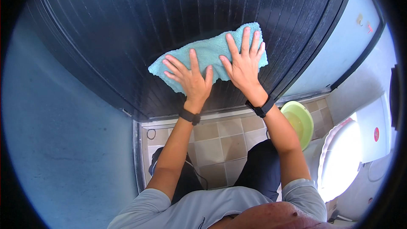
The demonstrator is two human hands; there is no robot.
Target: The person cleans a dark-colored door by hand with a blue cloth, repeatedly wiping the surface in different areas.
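A light teal cloth (214, 47) lies spread against a dark, vertically grooved door (169, 12). My left hand (191, 78) presses flat on the cloth's left part, its fingers spread. On the right part rests my right hand (244, 65), also flat with fingers apart and pointing upward. Neither hand is closed round the cloth. The door surface under the cloth is hidden. Each wrist wears a black band.
Pale blue wall panels (68, 144) flank the door. At the lower right, a green basin (302, 121) stands on the tiled floor (210, 150) beside a white toilet (341, 157). A thin dark cord (199, 174) lies near my legs.
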